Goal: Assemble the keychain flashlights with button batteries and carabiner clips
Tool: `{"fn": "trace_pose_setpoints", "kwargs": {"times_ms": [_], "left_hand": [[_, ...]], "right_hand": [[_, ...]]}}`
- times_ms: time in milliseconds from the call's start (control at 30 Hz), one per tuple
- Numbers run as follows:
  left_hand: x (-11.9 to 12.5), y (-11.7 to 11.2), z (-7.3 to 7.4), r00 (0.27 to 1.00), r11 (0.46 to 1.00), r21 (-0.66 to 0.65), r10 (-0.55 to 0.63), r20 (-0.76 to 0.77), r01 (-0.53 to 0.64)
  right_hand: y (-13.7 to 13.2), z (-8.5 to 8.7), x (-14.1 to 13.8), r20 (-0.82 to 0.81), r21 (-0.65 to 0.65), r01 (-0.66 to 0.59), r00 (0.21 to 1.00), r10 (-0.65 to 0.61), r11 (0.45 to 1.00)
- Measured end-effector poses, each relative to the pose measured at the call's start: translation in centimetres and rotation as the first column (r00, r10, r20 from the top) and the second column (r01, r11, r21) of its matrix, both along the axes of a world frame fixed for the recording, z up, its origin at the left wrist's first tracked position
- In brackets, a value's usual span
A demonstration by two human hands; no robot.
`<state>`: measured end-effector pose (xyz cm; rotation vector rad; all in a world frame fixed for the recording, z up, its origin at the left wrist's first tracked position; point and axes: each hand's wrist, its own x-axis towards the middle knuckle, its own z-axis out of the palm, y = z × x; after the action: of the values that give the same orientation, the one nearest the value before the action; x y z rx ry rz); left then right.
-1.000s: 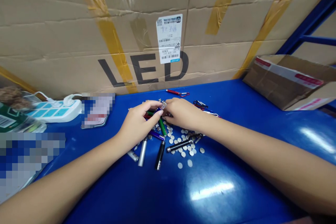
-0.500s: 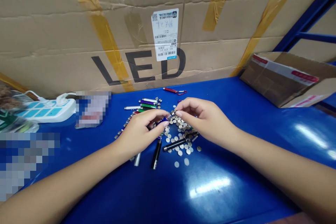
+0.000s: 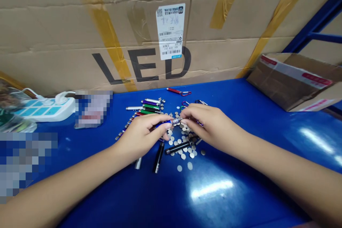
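Note:
My left hand (image 3: 143,136) and my right hand (image 3: 211,125) meet over a pile of small parts on the blue table (image 3: 213,192). Between their fingertips they pinch a small silver cylindrical piece (image 3: 176,120), which joins a blue tube held in the left hand. Under the hands lie several button cell batteries (image 3: 184,156) and several small pen-shaped flashlights: black ones (image 3: 158,156), a green one (image 3: 149,107), a purple one (image 3: 148,102). A red flashlight with a clip (image 3: 177,92) lies apart, near the cardboard.
A large cardboard box marked LED (image 3: 144,67) stands as a wall behind the table. An open smaller carton (image 3: 294,82) sits at the right. A white power strip (image 3: 45,108) and a blurred flat item (image 3: 92,108) lie at the left. Carabiner clips (image 3: 199,102) lie behind my right hand.
Both hands have drawn back toward me from the pile's far side and dropped a little, still pinching the small silver piece between them. The row of coloured flashlights is now uncovered.

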<state>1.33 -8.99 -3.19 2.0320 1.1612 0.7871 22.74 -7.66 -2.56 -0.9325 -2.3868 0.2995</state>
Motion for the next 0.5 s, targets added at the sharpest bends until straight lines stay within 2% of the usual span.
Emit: {"fn": "trace_pose_setpoints", "kwargs": {"times_ms": [67,100,167,200,267,300,367,400,433,467,500], "left_hand": [[0.1,-0.1,0.1,1.0,0.998,-0.067,0.005,0.015,-0.004],[0.1,-0.1,0.1,1.0,0.999,-0.047,0.002,0.005,-0.002],[-0.2,0.0,-0.1,0.998,0.99,0.137,-0.008,-0.054,0.016],[-0.4,0.1,-0.2,0.995,0.962,0.27,-0.011,-0.096,0.037],[-0.9,0.3,-0.5,0.984,0.852,0.51,-0.028,-0.177,0.116],[-1.2,0.3,-0.7,0.977,0.789,0.593,-0.041,-0.21,0.161],[-1.6,0.4,-0.9,0.966,0.684,0.692,-0.072,-0.248,0.229],[-1.7,0.4,-0.9,0.964,0.661,0.71,-0.083,-0.251,0.242],[-1.6,0.4,-0.9,0.968,0.667,0.708,-0.086,-0.235,0.231],[-1.5,0.4,-0.7,0.973,0.707,0.676,-0.081,-0.215,0.208],[-1.2,0.3,-0.5,0.98,0.758,0.629,-0.069,-0.188,0.174]], "right_hand": [[-0.1,0.0,0.0,0.034,0.05,-0.016,0.999,0.014,0.999],[-0.2,0.1,-0.1,0.036,0.052,-0.024,0.999,0.022,0.998],[-0.3,0.1,-0.2,-0.003,-0.004,-0.029,1.0,0.029,1.0],[-0.4,0.1,-0.2,-0.041,-0.071,-0.02,0.999,0.017,0.997],[-0.5,0.1,-0.5,-0.13,-0.301,0.0,0.991,-0.041,0.954],[-0.5,0.1,-0.6,-0.172,-0.449,-0.006,0.982,-0.08,0.894],[-0.6,0.1,-0.8,-0.231,-0.706,-0.069,0.963,-0.138,0.705],[-0.6,0.1,-0.9,-0.247,-0.776,-0.106,0.958,-0.146,0.621],[-0.5,0.2,-0.9,-0.25,-0.8,-0.123,0.958,-0.138,0.588],[-0.5,0.3,-0.9,-0.235,-0.775,-0.116,0.965,-0.113,0.621],[-0.5,0.4,-0.8,-0.198,-0.7,-0.09,0.978,-0.071,0.708]]}}
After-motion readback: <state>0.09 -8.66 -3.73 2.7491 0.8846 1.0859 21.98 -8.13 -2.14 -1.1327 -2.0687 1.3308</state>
